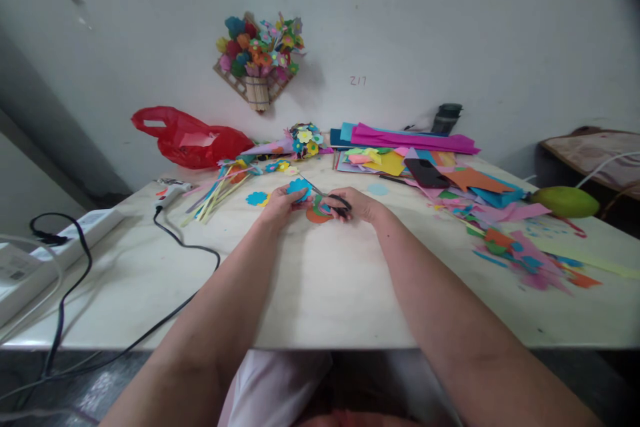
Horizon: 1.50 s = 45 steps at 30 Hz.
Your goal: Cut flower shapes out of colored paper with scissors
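Note:
A blue paper flower point(299, 189) with a scalloped edge is pinched in my left hand point(281, 205). My right hand point(354, 203) is closed round the black handles of a pair of scissors point(340, 201), whose blades point up and left toward the flower. Whether the blades touch the paper I cannot tell. Below and between the hands lie round paper pieces, an orange disc point(318, 215) among them. Another blue paper flower point(257, 199) rests on the table just left of my left hand, partly over something yellow. A pale blue paper circle point(378, 189) lies right of my right hand.
A glue gun point(170, 196) with a black cord and a white power strip point(75, 240) lie on the left. Paper strips point(215, 197) and a red plastic bag point(193, 140) are behind. Paper sheets, a phone point(426, 173), scraps point(530, 257) and a green fruit point(565, 201) occupy the right.

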{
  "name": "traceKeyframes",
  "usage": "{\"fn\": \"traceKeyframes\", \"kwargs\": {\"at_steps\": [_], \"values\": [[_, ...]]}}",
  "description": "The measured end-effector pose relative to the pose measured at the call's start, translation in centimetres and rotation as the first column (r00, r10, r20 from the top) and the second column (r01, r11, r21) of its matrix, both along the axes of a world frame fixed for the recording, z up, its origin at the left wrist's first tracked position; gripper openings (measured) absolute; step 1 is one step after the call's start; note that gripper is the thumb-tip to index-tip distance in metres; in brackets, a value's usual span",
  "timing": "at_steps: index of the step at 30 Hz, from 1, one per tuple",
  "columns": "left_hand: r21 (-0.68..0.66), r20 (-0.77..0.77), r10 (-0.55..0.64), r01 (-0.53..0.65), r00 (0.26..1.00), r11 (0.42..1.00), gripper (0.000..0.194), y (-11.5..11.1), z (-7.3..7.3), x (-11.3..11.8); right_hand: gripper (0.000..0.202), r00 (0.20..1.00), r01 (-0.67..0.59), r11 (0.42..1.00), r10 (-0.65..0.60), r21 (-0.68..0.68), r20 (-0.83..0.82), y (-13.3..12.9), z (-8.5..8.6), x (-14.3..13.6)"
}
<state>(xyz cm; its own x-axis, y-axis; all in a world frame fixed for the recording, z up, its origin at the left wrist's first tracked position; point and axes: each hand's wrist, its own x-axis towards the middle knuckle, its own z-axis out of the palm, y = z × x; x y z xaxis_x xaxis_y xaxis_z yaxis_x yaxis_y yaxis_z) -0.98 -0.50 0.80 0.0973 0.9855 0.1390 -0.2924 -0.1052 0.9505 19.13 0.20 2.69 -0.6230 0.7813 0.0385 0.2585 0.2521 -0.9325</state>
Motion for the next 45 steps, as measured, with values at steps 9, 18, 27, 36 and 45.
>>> {"fn": "traceKeyframes", "kwargs": {"at_steps": [9, 18, 27, 36, 45], "values": [[-0.01, -0.014, -0.001, 0.001, 1.0, 1.0, 0.018, -0.05, -0.03, 0.0, 0.034, 1.0, 0.018, 1.0, -0.018, 0.007, 0.001, 0.11, -0.1, -0.02], [-0.006, -0.007, -0.007, 0.007, 1.0, 1.0, 0.018, 0.36, -0.37, -0.2, 0.03, 1.0, 0.024, 1.0, -0.024, -0.018, -0.014, 0.51, -0.51, -0.32], [-0.015, -0.007, -0.01, 0.01, 1.0, 1.0, 0.022, 0.28, -0.33, -0.14, 0.032, 0.999, 0.042, 0.999, -0.043, -0.028, -0.018, 0.5, -0.57, -0.65], [-0.034, 0.007, 0.01, -0.01, 1.0, 0.999, 0.019, -0.1, 0.13, 0.14, 0.032, 0.999, 0.043, 0.999, -0.044, -0.023, -0.02, 0.67, -0.72, -0.64], [-0.019, 0.002, -0.011, 0.011, 1.0, 1.0, 0.02, 0.19, -0.21, -0.12, 0.031, 0.999, 0.046, 0.999, -0.046, -0.018, -0.001, 0.65, -0.6, -0.74]]}}
